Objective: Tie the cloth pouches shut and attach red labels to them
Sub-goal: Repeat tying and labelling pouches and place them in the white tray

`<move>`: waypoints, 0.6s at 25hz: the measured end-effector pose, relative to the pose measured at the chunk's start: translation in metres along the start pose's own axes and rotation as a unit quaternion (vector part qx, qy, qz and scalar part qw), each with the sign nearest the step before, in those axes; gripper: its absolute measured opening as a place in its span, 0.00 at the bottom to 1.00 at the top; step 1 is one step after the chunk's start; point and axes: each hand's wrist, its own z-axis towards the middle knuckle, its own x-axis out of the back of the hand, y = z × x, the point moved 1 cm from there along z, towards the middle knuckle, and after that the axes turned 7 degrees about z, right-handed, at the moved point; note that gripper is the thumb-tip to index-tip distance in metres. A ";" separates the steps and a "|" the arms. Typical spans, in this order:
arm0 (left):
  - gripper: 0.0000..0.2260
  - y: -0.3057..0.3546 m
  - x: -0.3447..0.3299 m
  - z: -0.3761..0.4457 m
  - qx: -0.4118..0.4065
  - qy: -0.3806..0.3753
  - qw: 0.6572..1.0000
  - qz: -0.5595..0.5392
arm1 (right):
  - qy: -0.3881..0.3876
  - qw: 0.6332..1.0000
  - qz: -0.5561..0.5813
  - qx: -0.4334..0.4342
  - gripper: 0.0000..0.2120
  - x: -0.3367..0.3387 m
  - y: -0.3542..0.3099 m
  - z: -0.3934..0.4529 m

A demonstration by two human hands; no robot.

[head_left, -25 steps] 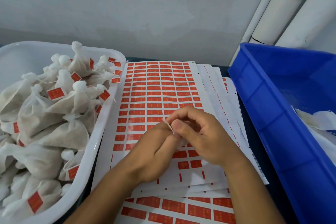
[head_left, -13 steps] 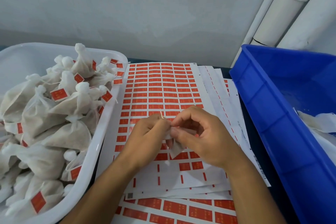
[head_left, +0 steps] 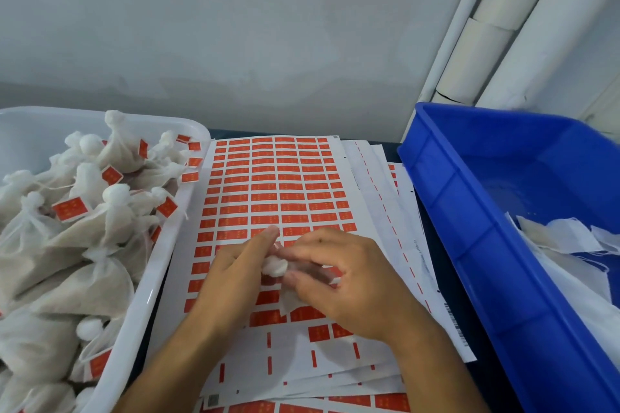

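A small white cloth pouch (head_left: 274, 265) sits between my two hands over the sheet of red labels (head_left: 268, 184). My left hand (head_left: 231, 275) pinches the gathered white top of the pouch. My right hand (head_left: 342, 282) curls around the pouch's body from the right; its fingers are blurred. Most of the pouch is hidden under my fingers. No drawstring shows clearly.
A white tub (head_left: 147, 282) on the left is piled with tied, labelled pouches (head_left: 77, 228). A blue bin (head_left: 469, 211) on the right holds loose white cloth (head_left: 563, 238). More label sheets (head_left: 379, 178) are stacked beneath. White pipes (head_left: 496, 27) run up the wall.
My hands have dropped slightly toward the sheet. The left fingers shifted from pulling a thin string upward to pinching the pouch's bunched top; the right hand now covers the pouch more.
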 end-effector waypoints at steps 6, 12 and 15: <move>0.15 0.014 -0.004 0.004 0.069 -0.026 0.997 0.011 | 0.013 0.999 -0.041 -0.018 0.17 -0.002 0.008 0.001; 0.06 -0.003 0.003 0.005 -0.004 -0.114 0.993 0.030 | 0.075 0.996 0.045 -0.024 0.10 0.003 0.010 0.003; 0.12 0.008 -0.002 -0.008 -0.101 -0.099 0.990 0.014 | 0.114 0.987 0.106 -0.031 0.08 0.003 0.006 0.003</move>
